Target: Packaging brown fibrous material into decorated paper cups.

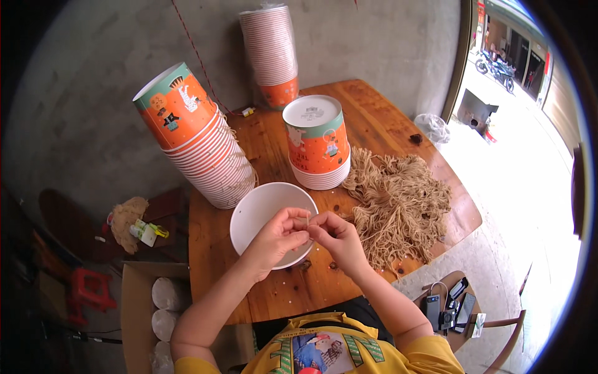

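Over the rim of a white paper bucket (250, 215), my left hand (277, 240) and my right hand (339, 240) meet with their fingertips pinched together. Between them a thin pale strand (307, 220) sticks up; most of it is hidden by the fingers. The bucket lies with its mouth toward me, and its inside is bare white where it shows. Beside my right hand, a big tangled heap of tan cords (405, 206) covers the right part of the table. Just behind, a short stack of orange and green paper buckets (317, 146) stands upside down.
A tall leaning bucket stack (202, 146) stands at the left, with cords along its side. Another stack in clear plastic (271, 53) is by the wall. The wooden table (274, 302) has a cardboard box (138, 311) at its left and a chair (483, 324) holding devices at its right.
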